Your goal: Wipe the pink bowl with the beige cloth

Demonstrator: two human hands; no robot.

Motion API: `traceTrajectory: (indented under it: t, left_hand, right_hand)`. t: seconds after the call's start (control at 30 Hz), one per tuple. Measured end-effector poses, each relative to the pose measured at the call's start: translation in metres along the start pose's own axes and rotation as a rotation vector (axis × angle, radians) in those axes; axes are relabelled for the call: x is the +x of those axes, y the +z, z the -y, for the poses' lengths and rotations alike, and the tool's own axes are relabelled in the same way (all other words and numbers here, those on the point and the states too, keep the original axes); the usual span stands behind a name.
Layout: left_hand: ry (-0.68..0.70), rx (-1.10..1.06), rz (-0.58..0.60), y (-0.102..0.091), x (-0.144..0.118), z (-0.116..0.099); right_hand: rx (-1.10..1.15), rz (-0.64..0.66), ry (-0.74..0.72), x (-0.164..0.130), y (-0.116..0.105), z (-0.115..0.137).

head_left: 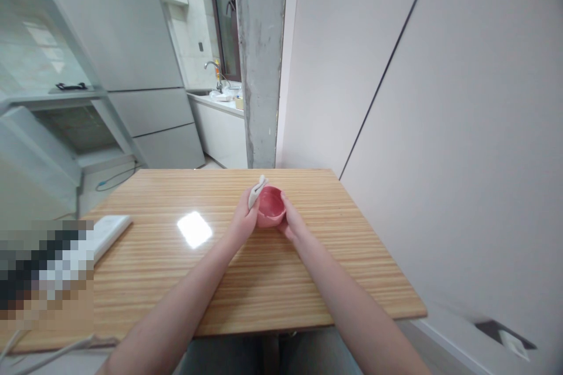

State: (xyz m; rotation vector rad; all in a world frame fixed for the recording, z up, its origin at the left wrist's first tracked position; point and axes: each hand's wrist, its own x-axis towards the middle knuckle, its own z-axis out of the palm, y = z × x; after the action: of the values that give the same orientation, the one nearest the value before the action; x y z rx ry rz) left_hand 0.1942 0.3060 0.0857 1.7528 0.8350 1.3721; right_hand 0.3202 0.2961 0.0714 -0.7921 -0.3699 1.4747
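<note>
My left hand (243, 220) pinching a white cloth (256, 191), right hand (291, 220) cupping a round pink cup (271, 206), over my striped wood table (264, 281)

The tabletop (272, 281) lies bare in front of and to both sides of the pink cup (271, 208), which the left hand (243, 220) and right hand (292, 224) close in from either flank. A white flat device (107, 233) near the left edge is the only thing in the way there, well apart from the cup. Beyond the far edge a concrete pillar (261, 58) and the wall (461, 129) on the right bound the reach.
</note>
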Motion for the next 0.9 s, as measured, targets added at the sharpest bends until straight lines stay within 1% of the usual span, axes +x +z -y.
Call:
traceTrajectory:
  t: [0.1,0.17,0.27,0.33,0.43,0.57,0.7,0.83,0.9]
  left_hand:
    - [0.049,0.137,0.014,0.002,-0.003,0.0]
    - [0.055,0.166,0.004,0.001,-0.003,0.0]
    - [-0.01,0.138,-0.044,-0.004,-0.001,-0.001]
    - [-0.049,0.115,-0.053,-0.008,0.001,-0.002]
    - [-0.044,0.101,-0.018,-0.013,0.003,-0.005]
    - [-0.051,0.088,0.005,-0.013,0.004,-0.008]
    - [-0.021,0.109,0.036,-0.007,0.001,-0.007]
    - [0.034,0.212,0.05,0.001,-0.004,-0.002]
    - [0.05,0.255,0.055,0.002,-0.005,0.0]
  right_hand:
    - [0.044,-0.02,-0.011,0.0,0.001,0.002]
    - [0.033,-0.004,-0.023,-0.002,0.002,0.002]
    - [-0.002,0.035,0.018,-0.004,0.003,0.002]
    - [-0.036,0.042,0.051,-0.006,0.004,0.003]
    - [-0.097,0.047,0.054,-0.01,0.005,0.006]
    - [-0.142,0.05,0.02,-0.011,0.005,0.007]
    - [-0.068,0.027,0.005,-0.006,0.003,0.003]
    - [0.052,-0.041,0.021,0.001,-0.001,-0.002]
    - [0.078,-0.05,0.029,0.001,-0.002,-0.003]
